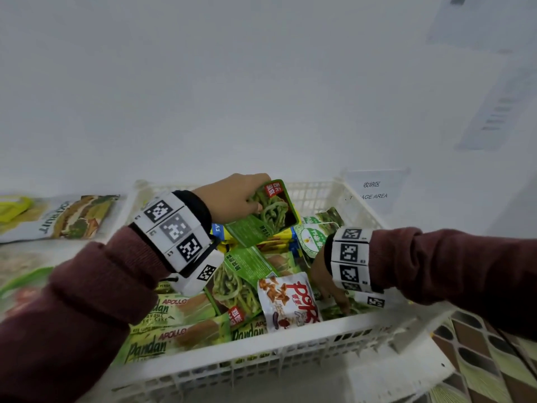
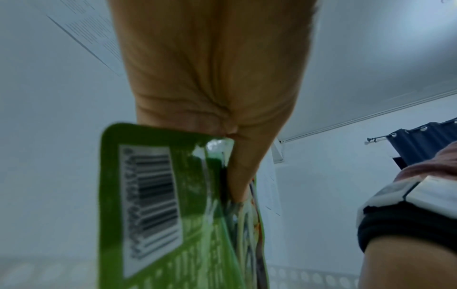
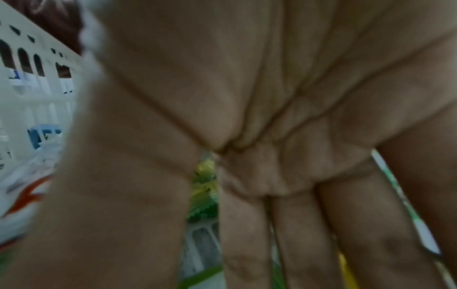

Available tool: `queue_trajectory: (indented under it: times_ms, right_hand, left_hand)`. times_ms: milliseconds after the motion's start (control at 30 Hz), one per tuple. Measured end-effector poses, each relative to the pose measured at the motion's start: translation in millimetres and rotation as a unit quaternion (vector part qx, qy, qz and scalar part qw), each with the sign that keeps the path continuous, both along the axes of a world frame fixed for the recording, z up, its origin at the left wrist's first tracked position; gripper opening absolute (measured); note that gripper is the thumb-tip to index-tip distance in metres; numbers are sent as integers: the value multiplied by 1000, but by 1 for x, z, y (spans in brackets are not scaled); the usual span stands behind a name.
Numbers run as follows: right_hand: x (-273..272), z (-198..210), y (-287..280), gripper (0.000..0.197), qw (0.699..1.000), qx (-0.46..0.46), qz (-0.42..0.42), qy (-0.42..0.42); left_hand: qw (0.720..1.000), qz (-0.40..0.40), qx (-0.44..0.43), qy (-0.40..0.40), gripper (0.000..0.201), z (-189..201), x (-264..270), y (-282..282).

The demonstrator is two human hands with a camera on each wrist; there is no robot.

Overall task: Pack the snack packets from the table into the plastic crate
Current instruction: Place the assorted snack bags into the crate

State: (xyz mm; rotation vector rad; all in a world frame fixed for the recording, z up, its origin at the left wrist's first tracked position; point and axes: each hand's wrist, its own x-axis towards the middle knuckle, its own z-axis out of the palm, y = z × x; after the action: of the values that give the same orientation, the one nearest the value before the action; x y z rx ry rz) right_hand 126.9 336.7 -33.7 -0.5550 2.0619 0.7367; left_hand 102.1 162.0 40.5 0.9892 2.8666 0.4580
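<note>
A white plastic crate (image 1: 261,347) holds several snack packets, among them green Pandan cake packets (image 1: 162,341) and a white packet with red lettering (image 1: 287,301). My left hand (image 1: 252,203) is above the crate's far side and pinches a green noodle-snack packet (image 1: 273,213) by its top edge. In the left wrist view the thumb and fingers of that hand (image 2: 230,136) clamp the packet's (image 2: 153,205) barcode side. My right hand (image 1: 331,286) reaches down into the crate's right part, with straight fingers (image 3: 247,234) lying on the packets there.
A jackfruit packet (image 1: 66,219) and a yellow packet (image 1: 14,210) lie on the table left of the crate. A storage-area sign (image 1: 374,190) stands behind the crate's right corner. Tiled floor (image 1: 479,359) shows at the lower right, past the table edge.
</note>
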Motion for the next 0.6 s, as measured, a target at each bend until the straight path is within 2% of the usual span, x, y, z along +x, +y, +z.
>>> queue_trajectory:
  times_ms: [67, 167, 267, 367, 433, 500, 600]
  right_hand:
    - [-2, -1, 2, 45, 1000, 5, -12, -10]
    - [-10, 16, 7, 41, 999, -49, -20, -5]
    - [-12, 50, 24, 37, 996, -26, -25, 79]
    - [-7, 90, 57, 38, 981, -85, -128, 119]
    - [1, 115, 79, 37, 964, -117, -156, 183]
    - [2, 126, 104, 41, 945, -137, -167, 244]
    - [2, 117, 129, 60, 926, -142, -177, 303]
  left_hand:
    - [1000, -9, 12, -8, 41, 0, 1, -1]
    - [998, -40, 25, -33, 38, 3, 5, 3]
    - [996, -45, 74, -15, 29, 15, 8, 11]
    - [987, -52, 153, 10, 21, 31, 8, 23]
    - [982, -67, 177, 18, 25, 33, 9, 35]
    - [979, -90, 183, 18, 33, 31, 13, 52]
    - [974, -140, 177, -16, 29, 17, 24, 81]
